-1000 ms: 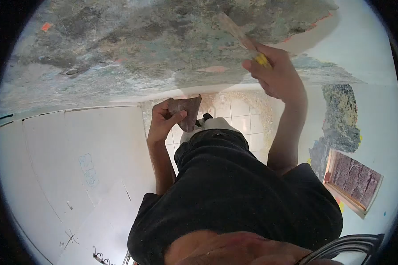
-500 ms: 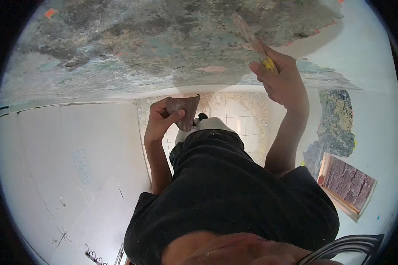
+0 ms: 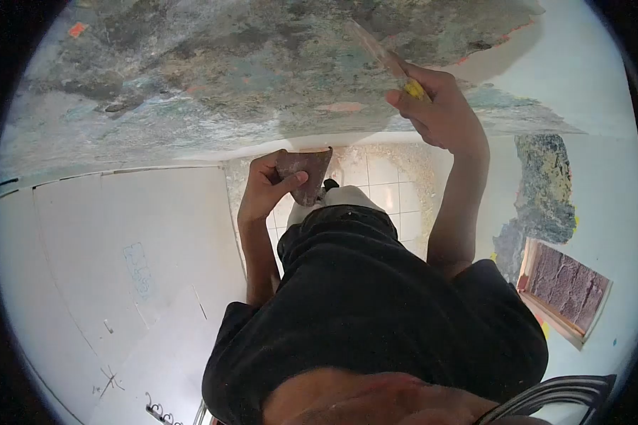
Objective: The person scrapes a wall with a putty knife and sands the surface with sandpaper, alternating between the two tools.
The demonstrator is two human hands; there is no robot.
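My left hand [image 3: 264,190] is closed on a brown, dust-marked piece of sandpaper [image 3: 309,170], thumb across its front, low in front of my waist. In my right hand [image 3: 443,110] is a scraper [image 3: 377,48], its yellow handle inside my fingers and its long, thin blade pointing up and left. That blade overlaps the bare, mottled grey-green wall patch [image 3: 248,71] in this view. Smooth pale paint [image 3: 581,78] borders the patch on the right.
A white panelled surface [image 3: 99,234] stands to my left. The tiled floor [image 3: 383,170] has crumbly debris along its edges. On the right are another stripped wall patch [image 3: 544,184] and a framed opening [image 3: 567,290]. Hooks [image 3: 164,411] show at bottom left.
My right hand and the scraper have shifted left and slightly up across the wall. My left hand, still gripping the sandpaper, sits a little further right in view.
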